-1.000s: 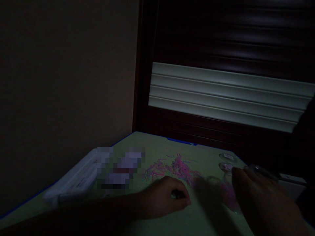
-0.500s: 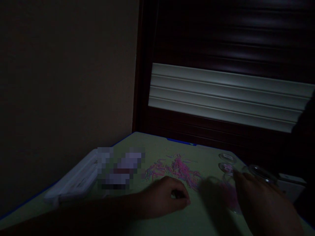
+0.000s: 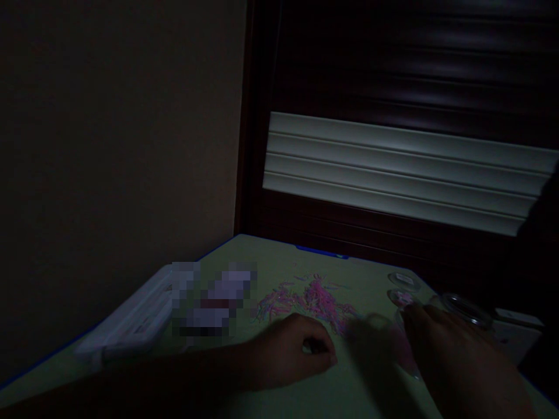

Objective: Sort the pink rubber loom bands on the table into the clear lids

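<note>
My left hand (image 3: 294,352) rests low over the table, its fingers curled and the thumb tip meeting the index finger in a ring. Anything in that pinch is too small or dark to make out. Just beyond it lies a loose pile of thin pink and bluish pieces (image 3: 323,299). On the right, my right hand (image 3: 463,361) reaches over a clear round container (image 3: 406,355) with pink contents. Its back faces me and hides most of the container; the fingertips are too dark to read.
A small clear dish (image 3: 399,298) with pinkish bits and a clear lid (image 3: 404,281) lie at the right edge. Behind my right hand are a round clear jar (image 3: 465,308) and a white box (image 3: 517,331). A white tray-like case (image 3: 131,317) and a blurred-out item (image 3: 218,302) stand left.
My right hand has shifted slightly left over the clear container, and its shadow moved with it. My left hand has hardly moved.
</note>
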`<state>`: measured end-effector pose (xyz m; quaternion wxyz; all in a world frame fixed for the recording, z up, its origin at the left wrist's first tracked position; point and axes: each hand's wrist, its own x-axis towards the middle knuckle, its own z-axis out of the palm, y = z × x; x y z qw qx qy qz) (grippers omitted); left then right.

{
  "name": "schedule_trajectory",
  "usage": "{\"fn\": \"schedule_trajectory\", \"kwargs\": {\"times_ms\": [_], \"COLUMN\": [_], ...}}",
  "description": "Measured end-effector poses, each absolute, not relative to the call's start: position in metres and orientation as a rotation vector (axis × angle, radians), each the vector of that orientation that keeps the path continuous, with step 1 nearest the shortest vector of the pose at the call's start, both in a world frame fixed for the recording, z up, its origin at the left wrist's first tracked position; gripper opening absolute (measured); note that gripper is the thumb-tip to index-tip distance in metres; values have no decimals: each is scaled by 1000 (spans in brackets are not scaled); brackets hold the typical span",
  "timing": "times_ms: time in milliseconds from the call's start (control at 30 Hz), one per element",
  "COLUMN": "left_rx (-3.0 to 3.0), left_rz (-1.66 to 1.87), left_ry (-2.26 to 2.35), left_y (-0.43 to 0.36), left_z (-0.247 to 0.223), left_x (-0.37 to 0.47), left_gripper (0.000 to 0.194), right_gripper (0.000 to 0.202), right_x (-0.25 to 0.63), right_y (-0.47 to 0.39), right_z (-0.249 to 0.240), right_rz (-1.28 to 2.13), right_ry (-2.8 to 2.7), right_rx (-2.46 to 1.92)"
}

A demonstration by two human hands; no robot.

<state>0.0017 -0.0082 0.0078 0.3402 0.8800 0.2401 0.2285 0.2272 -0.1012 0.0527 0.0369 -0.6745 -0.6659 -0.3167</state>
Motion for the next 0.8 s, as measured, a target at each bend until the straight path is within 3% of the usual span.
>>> {"fn": "schedule_trajectory", "kwargs": {"times_ms": [300,500,633,800], "left_rx": [2302,2339,2572,2735], "left_rz": [594,575,624,447], "left_ry": [615,619,715,987], "left_y": [-9,-5,6,21], "left_z": [9,14,26,41], "left_x": [1,-2,-13,-32], "left_gripper": [15,16,15,19], "right_gripper": [21,22,19,18], "right_x": [208,205,202,199], "right_y": [-84,-74,-80,-82], "right_z": [30,9,19,25], "right_rz": [-838,-646,-536,-500], "right_ry": [-2282,-2369,-2452,-2502], "right_rx": [-1440,-1417,-1442,-1486]}}
